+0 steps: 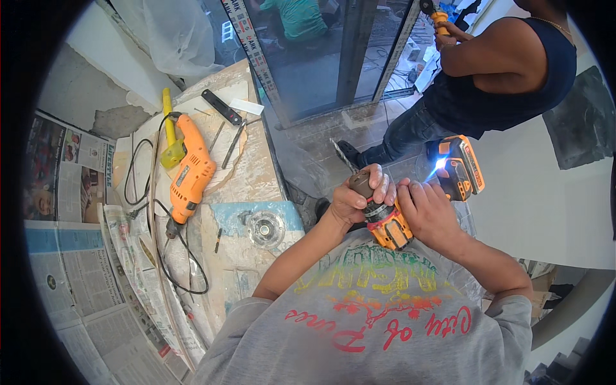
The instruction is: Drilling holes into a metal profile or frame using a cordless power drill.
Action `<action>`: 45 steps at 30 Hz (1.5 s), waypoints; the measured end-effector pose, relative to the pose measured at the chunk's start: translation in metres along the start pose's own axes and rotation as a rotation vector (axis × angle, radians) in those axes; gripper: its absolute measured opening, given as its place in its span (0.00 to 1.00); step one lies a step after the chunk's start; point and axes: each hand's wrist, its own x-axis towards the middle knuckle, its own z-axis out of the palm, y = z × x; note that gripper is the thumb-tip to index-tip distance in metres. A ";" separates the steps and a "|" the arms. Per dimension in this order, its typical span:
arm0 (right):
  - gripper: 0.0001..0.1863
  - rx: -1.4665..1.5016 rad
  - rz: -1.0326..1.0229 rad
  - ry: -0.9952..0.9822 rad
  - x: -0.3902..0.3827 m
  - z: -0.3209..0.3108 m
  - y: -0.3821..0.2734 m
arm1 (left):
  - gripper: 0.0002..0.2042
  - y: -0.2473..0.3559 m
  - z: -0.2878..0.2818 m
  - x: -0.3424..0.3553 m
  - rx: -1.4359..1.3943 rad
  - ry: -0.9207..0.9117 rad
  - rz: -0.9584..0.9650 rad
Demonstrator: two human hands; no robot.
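Close to my chest I hold an orange and black cordless drill (391, 232), its battery end to the right with a bright light glowing. My left hand (347, 206) is wrapped round the dark drill chuck (362, 184). From the chuck a long drill bit (344, 156) points away from me and to the left. My right hand (431, 215) is closed over the drill's handle, which it partly hides.
To my left, a dusty worktable (260, 173) bears an orange corded drill (192, 168), a yellow hammer-like tool (172, 154), a black level-like tool (221, 107) and a round disc (265, 229). Newspaper (70, 282) lies beyond. A co-worker (500, 83) stands ahead right, holding a yellow power tool (439, 18) by a glass door (314, 70).
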 end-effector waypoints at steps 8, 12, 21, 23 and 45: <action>0.20 -0.025 -0.003 -0.015 0.002 -0.003 0.001 | 0.15 0.000 -0.006 0.000 -0.001 -0.006 0.009; 0.19 0.121 0.091 -0.004 0.001 0.008 0.006 | 0.17 -0.001 -0.007 0.002 -0.032 0.065 -0.003; 0.22 1.254 0.502 -0.032 -0.017 0.067 0.009 | 0.26 -0.006 -0.002 0.000 0.284 0.504 -0.025; 0.23 1.552 0.510 0.113 -0.023 0.072 0.008 | 0.25 -0.009 -0.003 0.000 0.456 0.524 -0.012; 0.18 1.446 0.585 0.051 -0.040 0.093 0.006 | 0.22 -0.022 -0.021 -0.009 0.251 0.449 -0.085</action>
